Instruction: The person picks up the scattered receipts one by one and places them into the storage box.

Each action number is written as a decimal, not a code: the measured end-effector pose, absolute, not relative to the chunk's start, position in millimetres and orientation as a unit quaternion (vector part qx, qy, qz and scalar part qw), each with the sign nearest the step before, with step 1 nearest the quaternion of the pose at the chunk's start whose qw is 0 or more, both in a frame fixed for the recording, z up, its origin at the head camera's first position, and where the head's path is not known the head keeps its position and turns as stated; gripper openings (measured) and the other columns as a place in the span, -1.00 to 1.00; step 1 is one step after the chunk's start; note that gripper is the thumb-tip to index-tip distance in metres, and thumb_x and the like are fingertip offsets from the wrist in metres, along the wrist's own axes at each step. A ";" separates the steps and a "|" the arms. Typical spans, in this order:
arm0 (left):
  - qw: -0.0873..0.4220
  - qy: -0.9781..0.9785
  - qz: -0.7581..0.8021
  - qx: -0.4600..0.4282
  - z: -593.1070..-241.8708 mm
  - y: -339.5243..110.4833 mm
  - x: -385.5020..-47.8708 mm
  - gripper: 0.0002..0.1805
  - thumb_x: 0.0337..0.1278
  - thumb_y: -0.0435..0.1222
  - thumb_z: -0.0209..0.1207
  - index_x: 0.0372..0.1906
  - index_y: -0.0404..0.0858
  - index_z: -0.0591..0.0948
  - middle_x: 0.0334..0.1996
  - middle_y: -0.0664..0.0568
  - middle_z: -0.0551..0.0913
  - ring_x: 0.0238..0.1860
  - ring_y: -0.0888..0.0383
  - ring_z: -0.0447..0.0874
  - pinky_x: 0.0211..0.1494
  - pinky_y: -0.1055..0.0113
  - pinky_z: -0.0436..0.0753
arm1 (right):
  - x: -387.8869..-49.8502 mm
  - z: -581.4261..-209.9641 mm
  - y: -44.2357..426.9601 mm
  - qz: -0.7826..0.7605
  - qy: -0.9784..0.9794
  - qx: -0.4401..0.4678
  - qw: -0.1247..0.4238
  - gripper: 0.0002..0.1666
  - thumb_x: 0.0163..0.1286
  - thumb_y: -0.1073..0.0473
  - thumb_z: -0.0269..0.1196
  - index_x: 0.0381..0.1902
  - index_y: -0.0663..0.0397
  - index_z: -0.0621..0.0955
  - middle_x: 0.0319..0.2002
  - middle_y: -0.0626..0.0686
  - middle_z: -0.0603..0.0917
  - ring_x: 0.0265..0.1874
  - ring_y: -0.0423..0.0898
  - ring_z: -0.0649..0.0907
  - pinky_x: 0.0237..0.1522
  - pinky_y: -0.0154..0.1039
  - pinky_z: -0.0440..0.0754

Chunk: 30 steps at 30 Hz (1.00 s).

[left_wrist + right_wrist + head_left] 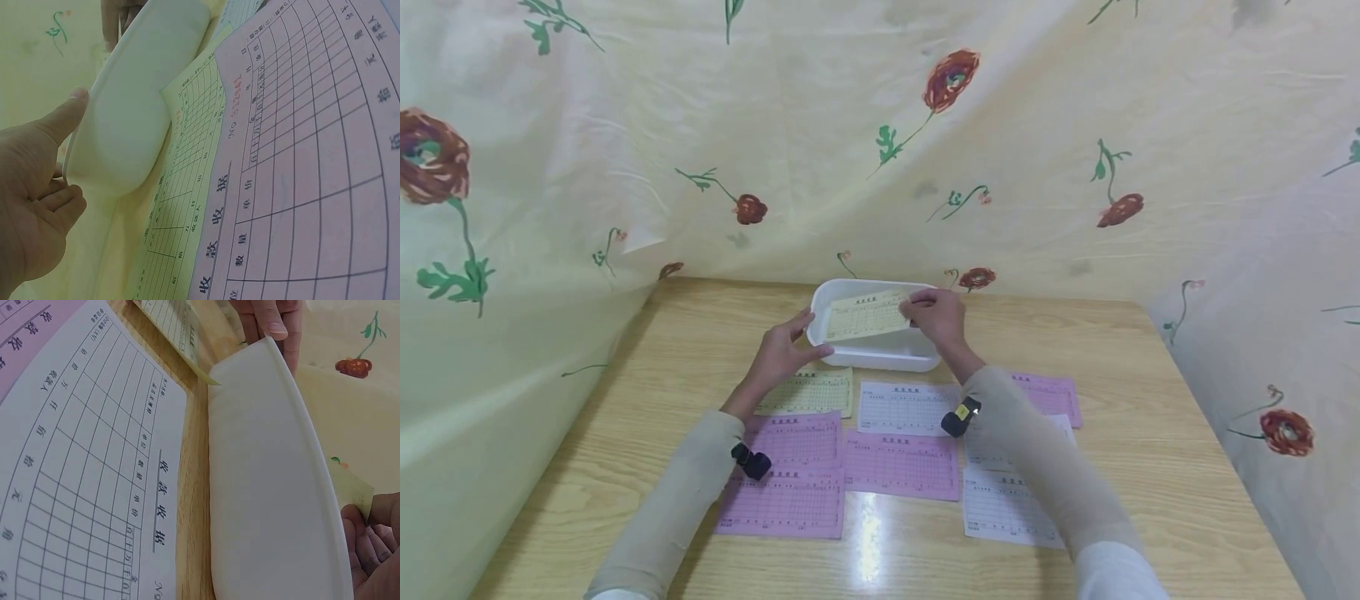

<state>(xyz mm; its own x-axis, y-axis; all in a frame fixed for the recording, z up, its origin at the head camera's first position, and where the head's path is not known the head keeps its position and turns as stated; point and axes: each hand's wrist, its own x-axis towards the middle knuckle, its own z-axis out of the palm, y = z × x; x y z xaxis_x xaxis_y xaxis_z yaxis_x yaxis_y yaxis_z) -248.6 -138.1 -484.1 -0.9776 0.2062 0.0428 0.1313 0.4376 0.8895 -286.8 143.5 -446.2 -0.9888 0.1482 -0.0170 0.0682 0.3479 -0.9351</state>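
Note:
A white tray (880,360) stands near the table's back edge. My left hand (778,354) grips its left end, thumb at the front and fingers on the far side; the left wrist view shows this hand (44,175) at the tray's rim (94,94). My right hand (938,317) pinches the right end of a yellow printed slip (867,315), which lies tilted over the tray's inside. In the right wrist view the hand (375,550) holds a corner of the slip (351,487) behind the tray wall (269,469).
In front of the tray lie a yellow-green slip (816,393), pink slips (902,465) and white slips (906,408), some partly under my arms. The wooden table (1157,417) meets a flowered cloth (820,125) at the back and sides.

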 end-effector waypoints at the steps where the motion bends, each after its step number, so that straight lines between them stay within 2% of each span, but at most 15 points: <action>1: 0.035 0.847 0.521 0.100 -484.3 -137.9 -248.7 0.00 0.06 -0.13 0.51 0.54 -0.33 0.25 0.61 -0.10 0.10 0.55 -0.14 0.21 0.53 0.11 0.42 | -286.9 -446.9 142.6 0.562 -0.824 -0.064 0.038 -0.77 0.24 0.25 0.48 -0.17 0.25 0.74 -0.23 0.22 0.81 -0.47 -0.11 0.77 -0.29 -0.25 0.84; 5: 0.032 0.847 0.521 0.102 -484.9 -137.2 -248.8 0.00 0.07 -0.10 0.51 0.53 -0.35 0.26 0.61 -0.12 0.12 0.54 -0.12 0.23 0.52 0.13 0.43 | -286.6 -448.8 139.7 0.549 -0.833 -0.057 0.035 -0.77 0.25 0.25 0.47 -0.18 0.25 0.74 -0.25 0.22 0.81 -0.45 -0.08 0.79 -0.24 -0.17 0.86; 13: 0.034 0.845 0.525 0.100 -485.4 -137.7 -250.2 -0.01 0.07 -0.12 0.51 0.52 -0.37 0.26 0.60 -0.14 0.12 0.54 -0.11 0.23 0.53 0.16 0.42 | -288.2 -452.3 135.3 0.530 -0.846 -0.047 0.013 -0.75 0.24 0.25 0.48 -0.16 0.29 0.75 -0.23 0.24 0.81 -0.45 -0.04 0.81 -0.24 -0.14 0.86; 21: 0.030 0.846 0.523 0.102 -484.0 -138.8 -249.5 -0.02 0.09 -0.13 0.50 0.51 -0.39 0.27 0.60 -0.17 0.13 0.54 -0.13 0.23 0.52 0.13 0.43 | -289.4 -451.8 134.3 0.504 -0.863 -0.026 0.008 -0.74 0.26 0.23 0.47 -0.16 0.32 0.76 -0.24 0.26 0.81 -0.46 -0.04 0.81 -0.37 -0.27 0.83; 27: 0.030 0.842 0.529 0.101 -484.5 -138.6 -249.6 -0.03 0.09 -0.15 0.50 0.50 -0.41 0.27 0.59 -0.18 0.13 0.53 -0.15 0.25 0.52 0.13 0.43 | -287.5 -445.3 143.7 0.497 -0.867 -0.025 -0.009 -0.68 0.32 0.14 0.44 -0.09 0.26 0.74 -0.21 0.22 0.81 -0.35 -0.01 0.82 -0.20 -0.16 0.85; 30: 0.030 0.843 0.527 0.103 -484.7 -138.3 -249.3 -0.03 0.09 -0.15 0.50 0.51 -0.40 0.27 0.59 -0.18 0.13 0.53 -0.16 0.24 0.52 0.13 0.43 | -285.4 -437.9 151.0 0.513 -0.858 -0.018 -0.014 -0.66 0.35 0.11 0.42 -0.06 0.26 0.74 -0.17 0.22 0.81 -0.26 0.05 0.83 -0.16 -0.17 0.85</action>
